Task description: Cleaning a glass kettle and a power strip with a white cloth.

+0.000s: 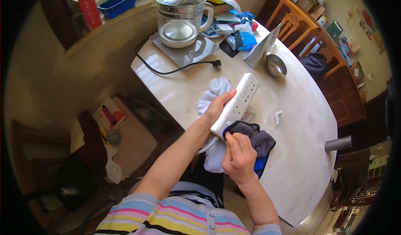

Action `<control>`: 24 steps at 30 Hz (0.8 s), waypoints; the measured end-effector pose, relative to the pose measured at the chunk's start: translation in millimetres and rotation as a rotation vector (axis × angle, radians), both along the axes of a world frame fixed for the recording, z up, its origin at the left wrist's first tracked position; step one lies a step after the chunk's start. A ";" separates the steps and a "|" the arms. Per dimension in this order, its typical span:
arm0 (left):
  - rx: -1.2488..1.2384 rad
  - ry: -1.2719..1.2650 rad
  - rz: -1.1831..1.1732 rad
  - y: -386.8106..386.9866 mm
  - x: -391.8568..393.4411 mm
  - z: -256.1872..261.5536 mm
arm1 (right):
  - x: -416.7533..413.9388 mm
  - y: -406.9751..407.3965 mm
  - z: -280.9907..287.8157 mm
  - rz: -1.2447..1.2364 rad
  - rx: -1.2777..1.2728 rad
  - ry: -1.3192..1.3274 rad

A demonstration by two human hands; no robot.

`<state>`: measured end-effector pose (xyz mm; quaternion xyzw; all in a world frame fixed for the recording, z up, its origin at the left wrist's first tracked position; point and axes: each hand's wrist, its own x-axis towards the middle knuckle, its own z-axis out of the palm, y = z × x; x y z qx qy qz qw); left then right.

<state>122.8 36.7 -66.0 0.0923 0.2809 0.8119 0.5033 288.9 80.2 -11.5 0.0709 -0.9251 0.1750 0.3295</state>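
My left hand (pixel 217 108) grips a white power strip (pixel 233 108) from its left side and holds it tilted above the table. Several sockets face up along it, and its white cord (pixel 208 145) leaves the lower end. In my right hand (pixel 239 155) is a grey and blue cloth (pixel 261 139) with black edging, pinched against the strip's lower end near the switch. A white towel (pixel 215 92) lies on the table beneath the strip, partly hidden by it and my left hand.
A glass electric kettle (pixel 180 20) stands on a glossy plate; a black plug (pixel 216 64) lies nearby. A metal bowl (pixel 276 65), a crumpled tissue (pixel 278 118) and a grey cylinder (pixel 338 143) are on the white table (pixel 300 172). A cluttered chair (pixel 134 134) stands left.
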 end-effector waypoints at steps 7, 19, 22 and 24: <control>0.165 -0.145 -0.107 -5.1 -11.0 -1.0 | 14.1 33.0 -3.0 -0.144 -0.144 -0.029; 0.190 -0.124 -0.039 0.8 -11.1 -8.2 | -26.3 43.4 -5.8 0.097 0.102 0.165; 0.146 -0.115 -0.003 2.9 -8.3 -3.1 | -36.2 56.2 -4.3 0.041 0.080 0.160; 0.095 -0.086 -0.007 1.7 -7.8 -0.6 | -43.9 61.6 -1.0 -0.007 0.098 0.144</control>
